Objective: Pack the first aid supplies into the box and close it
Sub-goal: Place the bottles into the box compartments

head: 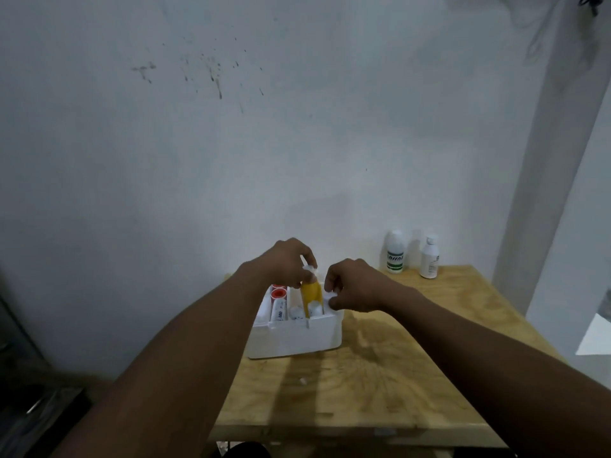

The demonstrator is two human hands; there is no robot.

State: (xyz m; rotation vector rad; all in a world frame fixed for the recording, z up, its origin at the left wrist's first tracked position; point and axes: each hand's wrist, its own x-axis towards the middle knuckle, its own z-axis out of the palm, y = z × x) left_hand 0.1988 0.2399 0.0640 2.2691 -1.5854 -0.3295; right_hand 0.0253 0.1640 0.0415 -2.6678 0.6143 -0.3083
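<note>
Two hands work over the white box (294,338) on the tabletop (380,375). The left hand (284,259) is clamped on a yellow bottle (310,294) standing inside. The right hand (353,285) pinches the box's right edge.

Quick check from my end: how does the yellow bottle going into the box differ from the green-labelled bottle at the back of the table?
The yellow bottle stands inside the white foam box, held at its top by the left hand; the green-labelled bottle stands untouched on the wooden table by the wall. The first has a yellow body, the second is white with a green label. Both are upright, with white tops.
</note>
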